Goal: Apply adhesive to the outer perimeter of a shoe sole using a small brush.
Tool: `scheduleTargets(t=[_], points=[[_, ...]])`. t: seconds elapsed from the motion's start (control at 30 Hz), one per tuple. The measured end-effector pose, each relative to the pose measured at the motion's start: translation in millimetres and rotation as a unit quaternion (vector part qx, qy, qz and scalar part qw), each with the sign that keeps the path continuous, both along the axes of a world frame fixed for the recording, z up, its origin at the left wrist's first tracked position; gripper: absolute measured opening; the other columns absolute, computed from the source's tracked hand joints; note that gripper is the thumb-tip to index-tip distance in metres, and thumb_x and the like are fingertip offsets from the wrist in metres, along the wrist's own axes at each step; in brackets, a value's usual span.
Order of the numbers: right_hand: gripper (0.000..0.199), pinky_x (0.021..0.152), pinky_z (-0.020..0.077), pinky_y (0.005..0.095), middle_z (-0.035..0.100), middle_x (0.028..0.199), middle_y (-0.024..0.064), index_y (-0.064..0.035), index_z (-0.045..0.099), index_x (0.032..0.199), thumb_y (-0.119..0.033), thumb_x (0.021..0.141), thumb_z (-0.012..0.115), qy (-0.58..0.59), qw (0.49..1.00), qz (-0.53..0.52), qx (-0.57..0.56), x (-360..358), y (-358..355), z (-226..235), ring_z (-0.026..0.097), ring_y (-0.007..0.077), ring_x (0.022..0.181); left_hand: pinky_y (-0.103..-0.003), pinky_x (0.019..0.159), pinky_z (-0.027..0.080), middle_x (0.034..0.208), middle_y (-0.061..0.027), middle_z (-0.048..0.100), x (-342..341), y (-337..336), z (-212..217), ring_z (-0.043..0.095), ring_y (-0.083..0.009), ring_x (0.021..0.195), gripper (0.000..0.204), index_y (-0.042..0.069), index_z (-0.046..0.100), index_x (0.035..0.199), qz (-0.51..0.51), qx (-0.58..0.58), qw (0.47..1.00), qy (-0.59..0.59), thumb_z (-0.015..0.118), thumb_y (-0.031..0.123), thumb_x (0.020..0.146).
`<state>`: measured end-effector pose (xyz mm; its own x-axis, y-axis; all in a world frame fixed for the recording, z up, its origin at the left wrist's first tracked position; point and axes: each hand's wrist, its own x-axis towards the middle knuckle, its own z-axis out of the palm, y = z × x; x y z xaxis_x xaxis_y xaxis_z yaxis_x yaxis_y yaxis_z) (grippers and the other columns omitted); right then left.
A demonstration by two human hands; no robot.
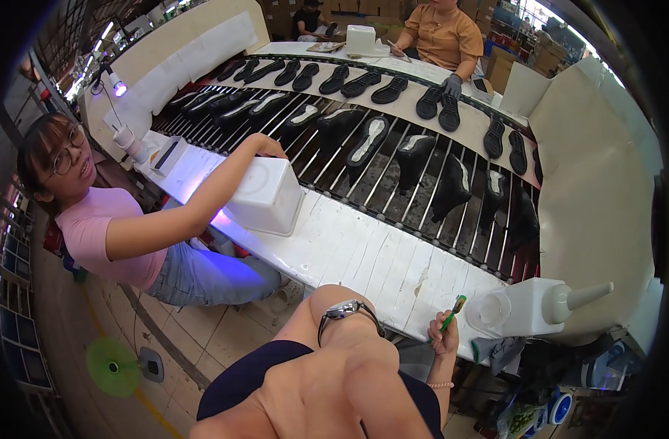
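Note:
My right hand [444,334] is closed around a green-handled brush [457,306], much like a toothbrush, its bristle end pointing up. It is at the front edge of the white worktop [371,252], just left of a white plastic jug [541,307] lying on its side with a round opening [489,310]. Skin shows beyond the watch [343,311] on my left wrist, but the fingers of my left hand are hidden. Beyond the worktop, black shoe uppers [451,189] with pale undersides rest on a conveyor of metal bars [378,192].
On the left, a co-worker in pink [104,219] reaches over a white container [265,197]. Black soles [360,83] line the conveyor's far side, where a person in orange [444,36] works with a gloved hand. A cream panel [605,175] stands at right; a green fan [114,367] is lower left.

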<state>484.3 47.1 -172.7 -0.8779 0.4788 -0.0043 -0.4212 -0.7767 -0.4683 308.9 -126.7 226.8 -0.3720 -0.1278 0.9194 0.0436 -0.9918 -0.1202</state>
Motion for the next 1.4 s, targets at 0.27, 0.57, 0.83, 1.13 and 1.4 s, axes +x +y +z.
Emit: scheduleTargets(t=[0.27,0.57,0.83,1.13,1.4], points=[[0.028,0.042,0.0308,0.022,0.056,0.077,0.0042,-0.0065,0.057,0.091,-0.034,0.098,0.056,-0.017,0.999,0.005,0.027,-2,-2,6,0.04,0.0095,0.049,-0.027,0.111,0.024,0.095,0.0036,0.075,-14,-8,-7,0.048,-0.0057,0.123,0.026,0.011,0.048,0.11,0.014,-0.015,0.999,0.045,0.064,0.005,0.09],[0.026,0.043,0.0323,0.0225,0.057,0.079,0.0047,-0.0078,0.056,0.091,-0.033,0.098,0.055,-0.031,1.0,-0.001,-0.003,0,-4,7,0.041,0.0104,0.05,-0.036,0.113,0.019,0.088,0.0047,0.073,-13,-17,0,0.055,-0.0071,0.111,0.018,0.012,0.051,0.103,0.069,0.008,0.997,-0.037,0.056,0.001,0.09],[0.027,0.043,0.032,0.0231,0.056,0.079,0.0043,-0.0073,0.056,0.091,-0.034,0.099,0.055,-0.035,0.999,-0.007,-0.003,5,-2,-8,0.041,0.0102,0.05,-0.037,0.112,0.021,0.085,0.0045,0.07,-21,-24,-4,0.056,-0.0078,0.103,0.015,0.012,0.051,0.099,-0.056,-0.053,0.997,-0.021,0.054,0.001,0.091],[0.031,0.044,0.0314,0.023,0.056,0.08,0.0041,-0.0046,0.058,0.094,-0.035,0.099,0.054,-0.018,1.0,0.001,0.018,2,-2,3,0.041,0.0099,0.05,-0.037,0.104,0.028,0.079,0.0023,0.059,-31,-14,-4,0.055,-0.0104,0.083,0.01,0.012,0.051,0.091,-0.19,-0.045,0.979,0.062,0.051,0.002,0.091],[0.027,0.043,0.0318,0.0231,0.055,0.079,0.0038,-0.0078,0.056,0.093,-0.034,0.099,0.053,-0.018,0.999,0.011,0.03,1,2,0,0.041,0.0101,0.049,-0.036,0.104,0.031,0.079,0.0037,0.056,-19,-9,-4,0.053,-0.0109,0.078,0.01,0.014,0.054,0.091,-0.134,-0.008,0.99,0.033,0.045,0.01,0.094]])
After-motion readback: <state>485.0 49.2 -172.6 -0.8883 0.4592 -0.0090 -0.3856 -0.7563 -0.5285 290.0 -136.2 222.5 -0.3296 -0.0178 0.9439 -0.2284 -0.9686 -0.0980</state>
